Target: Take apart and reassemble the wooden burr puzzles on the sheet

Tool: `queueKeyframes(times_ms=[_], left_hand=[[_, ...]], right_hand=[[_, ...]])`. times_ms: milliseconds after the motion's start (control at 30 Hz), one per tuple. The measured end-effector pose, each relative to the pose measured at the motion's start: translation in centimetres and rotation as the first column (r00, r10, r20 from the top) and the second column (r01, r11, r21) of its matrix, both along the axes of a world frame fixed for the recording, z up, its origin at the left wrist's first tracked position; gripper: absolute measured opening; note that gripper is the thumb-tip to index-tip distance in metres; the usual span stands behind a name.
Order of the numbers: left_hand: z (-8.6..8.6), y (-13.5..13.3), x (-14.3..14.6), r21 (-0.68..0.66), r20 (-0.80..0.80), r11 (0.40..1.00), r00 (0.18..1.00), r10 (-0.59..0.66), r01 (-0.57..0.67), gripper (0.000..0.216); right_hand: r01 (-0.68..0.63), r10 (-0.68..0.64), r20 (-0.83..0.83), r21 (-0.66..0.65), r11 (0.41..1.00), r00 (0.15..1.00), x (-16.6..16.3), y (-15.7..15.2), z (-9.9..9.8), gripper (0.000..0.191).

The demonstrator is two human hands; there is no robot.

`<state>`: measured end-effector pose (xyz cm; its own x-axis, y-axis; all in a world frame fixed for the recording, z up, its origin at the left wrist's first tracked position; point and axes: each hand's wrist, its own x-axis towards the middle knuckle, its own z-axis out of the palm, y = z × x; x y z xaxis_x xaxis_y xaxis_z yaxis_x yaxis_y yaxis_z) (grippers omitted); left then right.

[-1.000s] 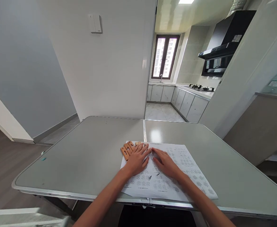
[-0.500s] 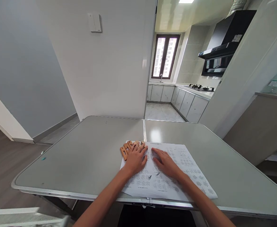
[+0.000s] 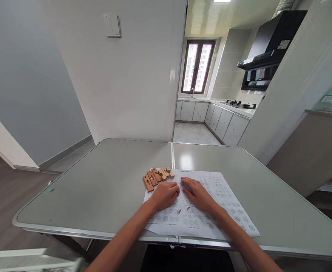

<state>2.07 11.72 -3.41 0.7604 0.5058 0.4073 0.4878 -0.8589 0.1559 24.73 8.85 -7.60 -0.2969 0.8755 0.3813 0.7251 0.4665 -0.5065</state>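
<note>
Several notched wooden puzzle pieces (image 3: 154, 176) lie side by side in a slanted row. They run from the table onto the upper left corner of a printed paper sheet (image 3: 194, 230). Just below them my left hand (image 3: 165, 194) rests on the sheet, its fingers curled into a loose fist with nothing seen inside. My right hand (image 3: 198, 194) lies palm down on the same sheet, fingers stretched out, holding nothing. Rows of small printed diagrams show around both hands.
The sheet lies on a grey folding table (image 3: 98, 189) with a metal edge and a centre seam. A small teal bit (image 3: 51, 190) sits near the left edge. Beyond the table stand a white wall (image 3: 137, 83) and a kitchen with a gas stove (image 3: 241, 104).
My left hand has drawn back off the wooden pieces toward me and its fingers have curled in, leaving the row uncovered. My right hand has stayed in place.
</note>
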Motion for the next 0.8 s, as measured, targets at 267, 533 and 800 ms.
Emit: queueKeyframes(times_ms=[267,533,800], left_hand=[[0.13,-0.14,-0.03,-0.010,-0.030,1.000,0.999,-0.028,0.028,0.021],[0.08,-0.12,-0.03,-0.021,-0.030,0.999,0.999,-0.027,0.026,0.021],[0.02,-0.09,-0.13,-0.028,-0.033,0.999,0.999,-0.028,0.028,0.019]], right_hand=[[-0.005,0.005,-0.007,0.003,1.000,1.000,-0.07,-0.17,0.37,0.037],[-0.002,0.001,-0.011,-0.008,1.000,1.000,-0.09,-0.28,0.49,0.035],[-0.002,0.001,-0.007,-0.020,1.000,1.000,-0.14,-0.33,0.61,0.034]])
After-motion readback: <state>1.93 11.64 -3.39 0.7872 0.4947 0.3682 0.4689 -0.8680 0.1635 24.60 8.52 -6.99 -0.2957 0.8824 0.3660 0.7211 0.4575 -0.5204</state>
